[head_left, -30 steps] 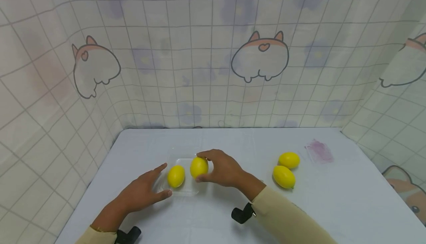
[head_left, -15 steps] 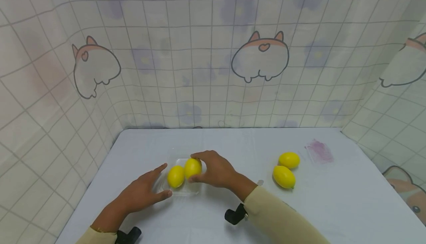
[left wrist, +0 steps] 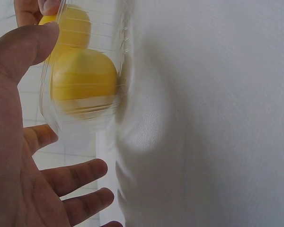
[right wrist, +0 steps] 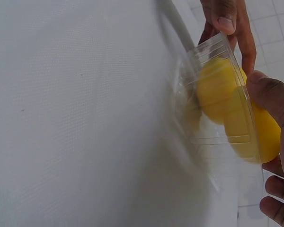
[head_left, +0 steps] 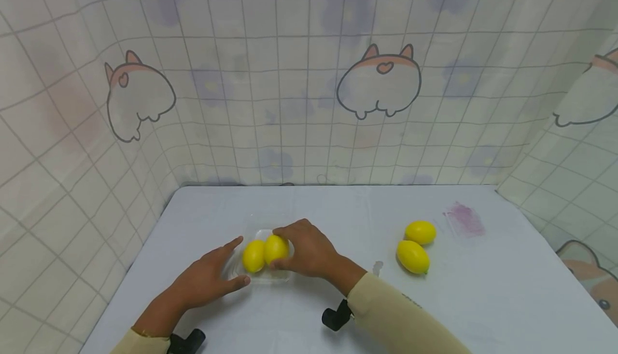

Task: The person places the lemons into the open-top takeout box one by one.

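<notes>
A clear plastic container [head_left: 281, 278] stands on the white table, left of centre. Inside it lies one lemon [head_left: 253, 256]. My right hand [head_left: 309, 249] holds a second lemon [head_left: 277, 249] between thumb and fingers, right beside the first one. In the right wrist view this held lemon [right wrist: 270, 137] sits partly above the container's rim. My left hand [head_left: 205, 279] is at the container's left side, fingers spread and straight. From the left wrist view, the left thumb [left wrist: 42, 42] lies at the container's rim while the other fingers reach past its end.
Two more lemons, a rear lemon [head_left: 420, 233] and a front lemon [head_left: 413, 257], lie together on the right of the table. Behind them is a pink stain [head_left: 464, 220] on the cloth. A patterned curtain [head_left: 309, 102] surrounds the table [head_left: 483, 289].
My right hand has moved left and slightly down with its lemon, bringing it up against the other lemon in the container. The left hand has stayed in place.
</notes>
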Demonstrator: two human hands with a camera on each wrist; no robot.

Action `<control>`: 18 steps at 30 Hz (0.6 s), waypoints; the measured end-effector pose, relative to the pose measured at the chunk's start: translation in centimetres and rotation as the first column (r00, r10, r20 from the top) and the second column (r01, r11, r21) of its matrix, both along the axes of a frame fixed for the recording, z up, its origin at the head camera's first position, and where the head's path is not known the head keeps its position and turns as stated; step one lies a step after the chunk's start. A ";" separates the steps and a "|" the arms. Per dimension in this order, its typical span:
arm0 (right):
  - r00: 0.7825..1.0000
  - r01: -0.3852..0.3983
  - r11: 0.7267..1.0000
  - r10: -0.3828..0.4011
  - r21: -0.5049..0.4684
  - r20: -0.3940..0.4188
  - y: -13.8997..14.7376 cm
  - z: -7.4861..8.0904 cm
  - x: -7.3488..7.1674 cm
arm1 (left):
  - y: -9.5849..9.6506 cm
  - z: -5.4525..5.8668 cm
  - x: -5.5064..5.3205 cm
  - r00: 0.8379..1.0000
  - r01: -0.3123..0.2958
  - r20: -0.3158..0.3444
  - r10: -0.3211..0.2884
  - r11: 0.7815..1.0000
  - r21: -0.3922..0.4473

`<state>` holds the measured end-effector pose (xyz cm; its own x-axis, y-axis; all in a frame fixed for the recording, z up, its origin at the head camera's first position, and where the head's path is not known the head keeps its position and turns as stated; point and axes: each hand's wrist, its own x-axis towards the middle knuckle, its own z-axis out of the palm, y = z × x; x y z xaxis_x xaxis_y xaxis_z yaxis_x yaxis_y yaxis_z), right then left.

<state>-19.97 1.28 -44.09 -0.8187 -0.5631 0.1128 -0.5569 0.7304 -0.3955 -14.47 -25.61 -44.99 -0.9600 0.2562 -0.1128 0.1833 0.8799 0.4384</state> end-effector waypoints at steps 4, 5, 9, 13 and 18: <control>0.999 -0.018 1.000 0.019 0.019 -0.051 0.2 0.0 0.0 | 0.0 0.0 0.0 1.000 0.003 -0.011 -0.003 1.000 -0.004; 0.998 -0.022 0.999 0.024 0.026 -0.062 0.2 -0.1 0.0 | 0.0 -0.1 0.0 1.000 0.004 -0.013 -0.004 1.000 -0.004; 0.995 -0.039 0.997 0.045 0.066 -0.093 0.2 -0.3 0.0 | 0.0 -0.1 0.0 1.000 0.008 -0.018 -0.008 1.000 0.000; 0.995 -0.038 0.993 0.047 0.111 -0.086 0.1 -0.4 0.1 | 0.0 -0.1 0.0 1.000 0.013 -0.021 -0.013 1.000 0.000; 0.998 -0.012 0.990 0.020 0.143 -0.053 -0.3 -0.4 0.3 | 0.1 -0.2 0.0 1.000 0.013 -0.024 -0.013 1.000 -0.009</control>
